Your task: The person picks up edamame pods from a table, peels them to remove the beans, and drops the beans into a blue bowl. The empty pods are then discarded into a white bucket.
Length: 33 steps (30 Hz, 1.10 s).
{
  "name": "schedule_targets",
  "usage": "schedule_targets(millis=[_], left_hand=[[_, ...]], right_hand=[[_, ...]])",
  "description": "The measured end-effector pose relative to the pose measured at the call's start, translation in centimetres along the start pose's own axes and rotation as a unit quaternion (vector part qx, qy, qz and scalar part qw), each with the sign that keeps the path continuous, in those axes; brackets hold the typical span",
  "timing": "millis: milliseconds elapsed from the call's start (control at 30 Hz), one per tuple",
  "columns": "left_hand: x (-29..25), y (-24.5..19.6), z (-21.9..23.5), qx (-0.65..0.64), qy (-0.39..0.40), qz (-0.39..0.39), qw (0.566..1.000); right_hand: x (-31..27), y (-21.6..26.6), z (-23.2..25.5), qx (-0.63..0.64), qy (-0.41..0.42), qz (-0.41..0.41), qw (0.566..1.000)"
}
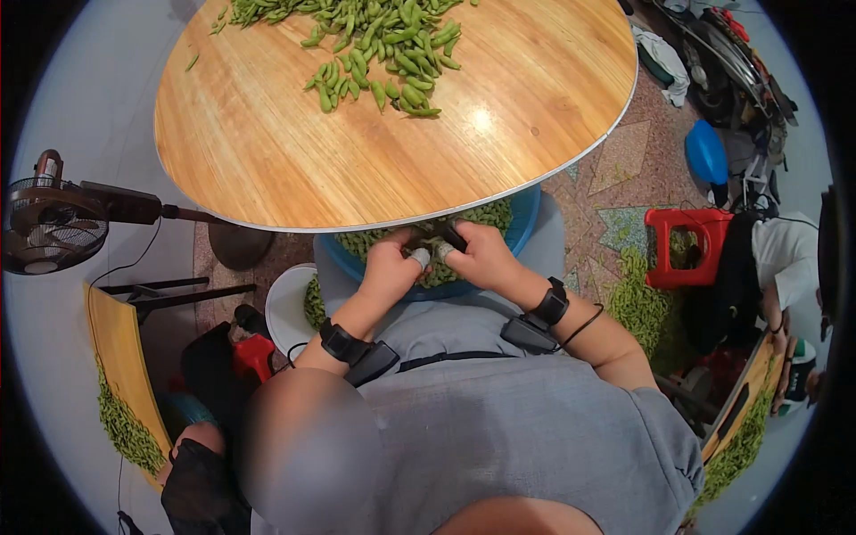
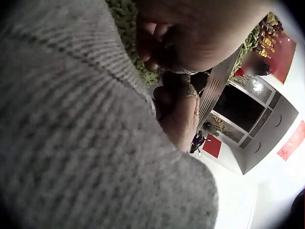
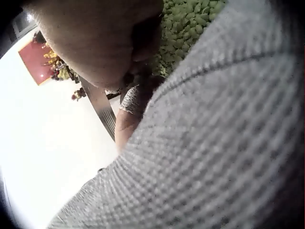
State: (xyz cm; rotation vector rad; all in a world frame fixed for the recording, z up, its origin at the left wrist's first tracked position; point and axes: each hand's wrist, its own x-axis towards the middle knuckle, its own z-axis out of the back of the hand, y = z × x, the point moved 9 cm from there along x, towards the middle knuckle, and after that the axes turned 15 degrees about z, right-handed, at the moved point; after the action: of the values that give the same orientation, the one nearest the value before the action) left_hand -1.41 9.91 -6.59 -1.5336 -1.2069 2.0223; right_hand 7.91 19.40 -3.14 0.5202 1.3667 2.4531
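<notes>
Both hands meet over a blue basin (image 1: 528, 234) on the lap, just under the table's near edge. The basin is full of shelled green soybeans (image 1: 492, 214), also seen in the right wrist view as a bed of loose beans (image 3: 188, 28). My left hand (image 1: 390, 266) and right hand (image 1: 484, 256) pinch a small green soybean pod (image 1: 432, 240) between them, thumbs side by side. Pale wraps cover both thumb tips. The pod is mostly hidden by the fingers, and the wrist views show the curled hands darkly, partly behind a grey shirt.
A round wooden table (image 1: 267, 134) ahead bears a heap of soybean pods (image 1: 392, 40). At left stand a fan (image 1: 58, 218) and a white bucket (image 1: 283, 308). A red stool (image 1: 655, 250) and pods on the floor (image 1: 637, 303) lie at right. Other people sit on both sides.
</notes>
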Motion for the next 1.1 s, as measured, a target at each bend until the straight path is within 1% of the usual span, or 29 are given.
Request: schedule_targets(millis=[33, 67, 100, 133, 167, 200, 233, 267, 333, 433, 467, 500, 533, 567, 600, 633, 667, 700, 733, 800, 833, 867, 900, 933, 967, 1000, 1033, 1067, 1100], left_hand=[[0.0, -0.1, 0.1, 0.0, 0.0, 0.0, 1.0], [-0.5, -1.4, 0.3, 0.123, -0.046, -0.071, 0.989], [-1.3, -2.8, 0.1, 0.244, -0.091, -0.14, 0.955], [-1.7, -3.1, 0.0, 0.244, -0.091, -0.139, 0.955], [-1.8, -3.0, 0.0, 0.158, -0.053, -0.105, 0.98], [-1.9, -2.8, -0.2, 0.071, -0.016, -0.071, 0.995], [-1.9, -2.6, -0.1, 0.071, -0.016, -0.071, 0.995], [-1.7, -2.1, -0.1, 0.083, -0.021, -0.061, 0.995], [-1.8, -2.0, -0.3, 0.094, -0.026, -0.051, 0.994], [-1.8, -1.9, -0.3, 0.066, -0.024, -0.029, 0.997], [-1.5, -1.4, -0.1, 0.016, -0.005, -0.008, 1.0], [-1.2, -0.7, 0.1, -0.034, 0.015, 0.013, 0.999], [-1.1, -0.3, 0.5, -0.034, 0.016, 0.012, 0.999], [-1.1, 0.2, 1.0, -0.041, 0.02, 0.007, 0.999], [-1.1, 0.6, 1.6, -0.05, 0.023, 0.001, 0.998], [-1.2, 1.1, 2.2, -0.052, 0.022, 0.0, 0.998], [-1.5, 1.7, 3.5, -0.064, -0.001, -0.002, 0.998], [-1.8, 2.0, 4.8, -0.076, -0.024, -0.005, 0.997], [-2.5, 2.1, 6.3, -0.069, -0.049, -0.01, 0.996], [-4.1, 3.5, 10.0, -0.069, -0.102, -0.024, 0.992], [-5.0, 4.3, 11.9, -0.071, -0.103, -0.026, 0.992], [-6.3, 4.3, 14.2, 0.145, -0.2, -0.034, 0.968], [-7.5, 4.2, 15.5, 0.353, -0.286, -0.039, 0.89], [-8.3, 5.0, 15.9, 0.353, -0.287, -0.04, 0.89], [-9.5, 5.3, 16.8, 0.402, -0.351, -0.036, 0.845], [-10.3, 5.2, 17.4, 0.448, -0.412, -0.031, 0.793], [-10.5, 4.9, 17.4, 0.459, -0.403, -0.018, 0.791], [-10.5, 4.4, 17.3, 0.457, -0.404, -0.018, 0.792], [-10.0, 3.9, 16.5, 0.428, -0.356, -0.044, 0.829]], right_hand=[[-0.3, -0.9, 0.1, 0.015, -0.009, -0.034, 0.999], [-0.5, -1.1, 0.2, 0.015, -0.009, -0.035, 0.999], [-0.6, -1.3, 0.4, 0.032, -0.018, -0.034, 0.999], [-0.6, -1.4, 0.4, 0.048, -0.026, -0.034, 0.998], [-0.7, -1.4, 0.2, 0.049, -0.025, -0.034, 0.998], [-0.7, -1.5, -0.3, 0.084, -0.018, -0.043, 0.995], [-0.7, -1.6, -0.7, 0.119, -0.011, -0.052, 0.991], [-0.6, -1.3, -0.8, 0.12, -0.011, -0.052, 0.991], [-0.2, -0.6, -0.6, 0.013, 0.021, -0.047, 0.999], [-0.3, -1.1, -0.8, -0.024, 0.026, -0.038, 0.999], [-0.3, -1.2, -0.5, -0.024, 0.026, -0.037, 0.999], [-0.1, -1.0, 0.2, -0.069, 0.022, -0.023, 0.997], [0.0, -0.9, 1.0, -0.113, 0.018, -0.01, 0.993], [-0.2, -0.9, 1.7, -0.146, 0.003, 0.029, 0.989], [-0.5, -1.0, 2.1, -0.147, 0.004, 0.029, 0.989], [-0.6, -0.3, 2.8, -0.168, -0.016, 0.057, 0.984], [-0.9, 0.4, 3.5, -0.188, -0.036, 0.085, 0.978], [-1.2, -0.8, 2.5, -0.212, 0.073, 0.037, 0.974], [-1.0, 0.2, 2.9, -0.217, 0.073, 0.04, 0.973], [-0.4, 3.6, 2.7, -0.131, 0.117, 0.086, 0.981], [0.1, 4.7, 2.9, -0.132, 0.119, 0.111, 0.978], [0.9, 5.6, 3.2, -0.132, 0.121, 0.113, 0.977], [2.2, 6.8, 4.2, -0.118, 0.08, 0.119, 0.982], [3.4, 7.8, 5.3, -0.104, 0.039, 0.125, 0.986], [5.0, 8.4, 6.2, -0.169, 0.025, 0.145, 0.975], [6.4, 8.9, 7.4, -0.181, -0.046, 0.166, 0.968], [8.0, 8.9, 8.3, -0.205, -0.1, 0.178, 0.957], [9.3, 8.8, 8.9, -0.261, -0.124, 0.167, 0.943], [10.6, 8.2, 9.3, -0.27, -0.139, 0.165, 0.939]])
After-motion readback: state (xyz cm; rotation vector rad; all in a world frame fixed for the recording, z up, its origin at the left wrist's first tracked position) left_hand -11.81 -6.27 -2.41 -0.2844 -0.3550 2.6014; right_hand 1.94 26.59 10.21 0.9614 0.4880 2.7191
